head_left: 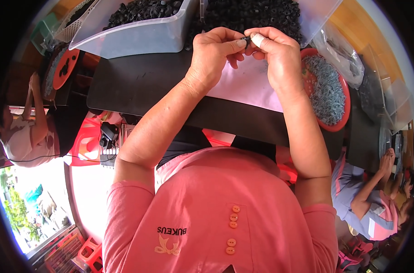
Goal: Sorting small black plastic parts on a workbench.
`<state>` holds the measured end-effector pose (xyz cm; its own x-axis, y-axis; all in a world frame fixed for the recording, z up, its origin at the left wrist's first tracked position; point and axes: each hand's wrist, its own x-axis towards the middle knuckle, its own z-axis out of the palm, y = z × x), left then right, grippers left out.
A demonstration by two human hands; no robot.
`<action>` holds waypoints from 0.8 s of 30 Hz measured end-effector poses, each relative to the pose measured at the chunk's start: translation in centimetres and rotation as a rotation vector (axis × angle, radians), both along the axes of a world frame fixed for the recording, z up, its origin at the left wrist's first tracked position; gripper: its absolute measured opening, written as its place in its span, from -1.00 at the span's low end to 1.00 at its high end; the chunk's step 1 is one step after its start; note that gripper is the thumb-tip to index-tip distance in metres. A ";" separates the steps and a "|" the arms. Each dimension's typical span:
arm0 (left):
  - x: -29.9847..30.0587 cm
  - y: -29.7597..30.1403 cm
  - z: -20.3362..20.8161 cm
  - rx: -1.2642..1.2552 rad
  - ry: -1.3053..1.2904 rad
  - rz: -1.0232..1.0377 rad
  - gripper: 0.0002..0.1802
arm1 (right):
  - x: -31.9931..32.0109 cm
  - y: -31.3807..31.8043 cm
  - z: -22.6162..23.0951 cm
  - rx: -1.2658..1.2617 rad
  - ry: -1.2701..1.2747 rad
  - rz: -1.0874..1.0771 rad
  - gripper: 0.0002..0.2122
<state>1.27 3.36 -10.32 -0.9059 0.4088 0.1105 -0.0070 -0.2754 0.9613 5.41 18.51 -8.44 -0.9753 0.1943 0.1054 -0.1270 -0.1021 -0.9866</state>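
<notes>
Nearby we have a tub [141, 43] and red bowl [332, 128], our left hand [210, 53] and right hand [282, 55] pinching a black piece [247, 41].

Red stool [97, 251] lower left, co-worker [362, 204] far right

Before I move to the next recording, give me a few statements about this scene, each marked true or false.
1. The left hand and right hand pinch a small black part between them. True.
2. The red basin holds black parts. False: the basin holds fine blue-grey pieces.
3. A pale pink sheet lies on the black table. True.
4. The left plastic bin is empty. False: the bin holds many black pieces.
</notes>
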 end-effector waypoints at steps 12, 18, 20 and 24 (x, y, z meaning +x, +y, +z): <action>0.2 -0.2 -0.2 -0.010 -0.012 0.014 -0.88 | -0.3 -0.4 -1.2 0.349 0.158 -0.119 -0.90; 0.2 0.1 -0.5 -0.077 0.021 0.039 -0.87 | -0.2 -0.4 -1.2 0.745 0.485 -0.210 -0.88; 0.3 0.0 -0.4 -0.087 0.019 0.041 -0.87 | 0.0 -0.4 -0.8 0.739 0.470 -0.195 -0.88; 0.4 0.0 -0.3 -0.107 0.014 0.050 -0.92 | 0.1 -0.2 -0.8 0.777 0.464 -0.170 -0.87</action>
<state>1.65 3.40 -10.61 -0.9241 0.3735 0.0813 0.0176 -0.1710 0.9851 5.52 18.28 -9.21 -0.7673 0.0422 0.6399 -0.4798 0.6242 -0.6166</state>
